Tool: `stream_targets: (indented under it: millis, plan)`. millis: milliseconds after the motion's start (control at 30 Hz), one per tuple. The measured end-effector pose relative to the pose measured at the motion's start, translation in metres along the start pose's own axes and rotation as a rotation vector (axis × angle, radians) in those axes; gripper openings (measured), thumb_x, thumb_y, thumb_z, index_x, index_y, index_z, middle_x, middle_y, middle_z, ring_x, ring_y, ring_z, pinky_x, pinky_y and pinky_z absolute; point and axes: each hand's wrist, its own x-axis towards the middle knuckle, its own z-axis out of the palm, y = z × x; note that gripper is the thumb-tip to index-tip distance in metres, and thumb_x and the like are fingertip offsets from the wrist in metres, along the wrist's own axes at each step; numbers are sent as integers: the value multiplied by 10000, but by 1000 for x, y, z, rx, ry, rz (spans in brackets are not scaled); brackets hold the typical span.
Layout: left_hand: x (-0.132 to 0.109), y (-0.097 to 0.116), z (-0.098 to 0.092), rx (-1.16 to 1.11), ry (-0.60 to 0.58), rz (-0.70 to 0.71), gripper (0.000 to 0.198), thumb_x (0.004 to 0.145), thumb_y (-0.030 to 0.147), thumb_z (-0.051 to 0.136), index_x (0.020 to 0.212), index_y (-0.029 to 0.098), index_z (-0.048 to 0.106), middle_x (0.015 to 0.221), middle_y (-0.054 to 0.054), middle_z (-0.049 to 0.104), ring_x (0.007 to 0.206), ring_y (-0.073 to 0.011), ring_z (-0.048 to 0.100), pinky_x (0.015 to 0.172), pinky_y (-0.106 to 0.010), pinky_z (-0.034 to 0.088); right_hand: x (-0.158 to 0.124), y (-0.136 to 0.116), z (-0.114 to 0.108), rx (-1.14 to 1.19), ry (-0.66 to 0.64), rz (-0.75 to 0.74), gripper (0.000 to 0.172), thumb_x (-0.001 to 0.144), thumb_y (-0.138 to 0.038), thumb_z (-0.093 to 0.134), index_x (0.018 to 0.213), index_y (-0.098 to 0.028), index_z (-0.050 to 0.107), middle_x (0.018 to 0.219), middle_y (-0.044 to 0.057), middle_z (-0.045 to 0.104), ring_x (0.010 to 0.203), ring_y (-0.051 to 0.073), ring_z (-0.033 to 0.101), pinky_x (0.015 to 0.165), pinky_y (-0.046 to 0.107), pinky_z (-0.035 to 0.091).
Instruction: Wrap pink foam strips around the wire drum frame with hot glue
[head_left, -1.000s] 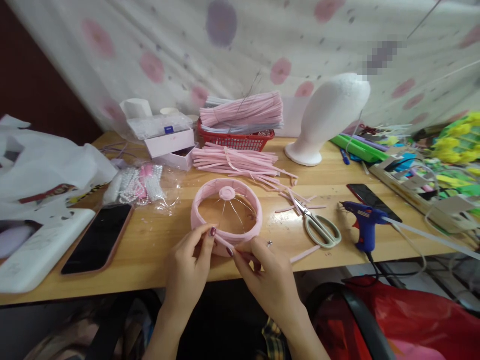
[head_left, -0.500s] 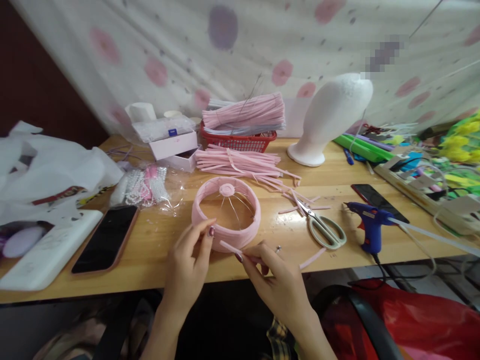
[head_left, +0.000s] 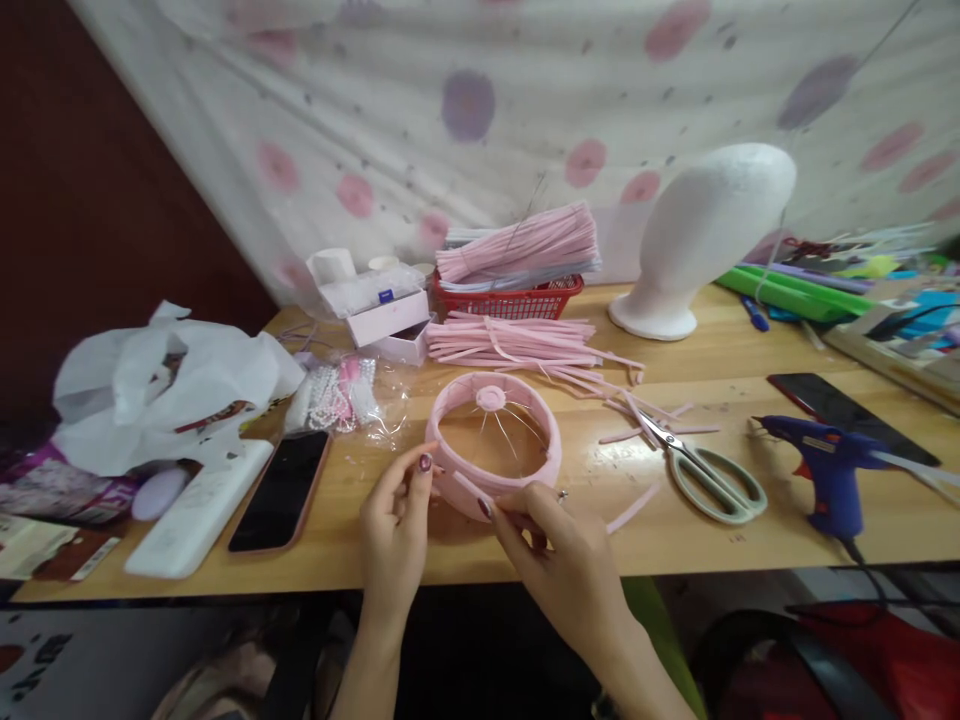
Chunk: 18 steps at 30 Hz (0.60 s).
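Note:
A round pink wrapped ring (head_left: 525,396) with thin wire spokes and a small pink hub lies on the wooden table (head_left: 735,540) in front of me. My left hand (head_left: 396,525) rests its fingertips on the ring's near left rim. My right hand (head_left: 553,565) pinches a short pink strip (head_left: 463,485) against the ring's near edge, thumb and forefinger closed on it. Both hands sit at the table's front edge.
Scissors (head_left: 705,470) and a blue glue gun (head_left: 821,462) lie to the right, with a dark phone (head_left: 840,402) behind. Loose pink strips (head_left: 517,340), a red basket (head_left: 517,295) and a white foam head (head_left: 705,230) stand behind. Left: a phone (head_left: 281,490), white bag (head_left: 172,380), bead packet (head_left: 341,392).
The view has swung left and the ring now sits further right in it. My right hand has brought the pink strip back against the ring's near edge. My left hand stays on the rim.

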Motion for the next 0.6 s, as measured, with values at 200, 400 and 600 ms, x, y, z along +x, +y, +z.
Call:
stream_targets:
  millis: [200,400,600]
  plan:
    - [-13,1,14,53,-26,98,290,908,446,670,1043,215,784,935,-55,753,784,-150,690,691,-213,570,10,4,5,-57,41,52,201,942,-199,551,742,-204,560,561,-45,587,437,73,515,457,161,367]
    - [-10,-4,19,124,-127,105,327,930,442,646,1099,192,771,865,-67,784,722,-173,726,671,-255,595,12,4,4,-58,-21,74,225,933,-199,540,710,-213,517,553,-45,576,439,81,501,454,172,357]
    - [-12,3,14,173,-165,192,233,942,331,632,1098,200,745,792,-22,779,655,-144,725,653,-228,588,5,5,3,-12,-75,82,170,929,-172,551,763,-205,565,612,-25,641,468,86,527,482,188,371]
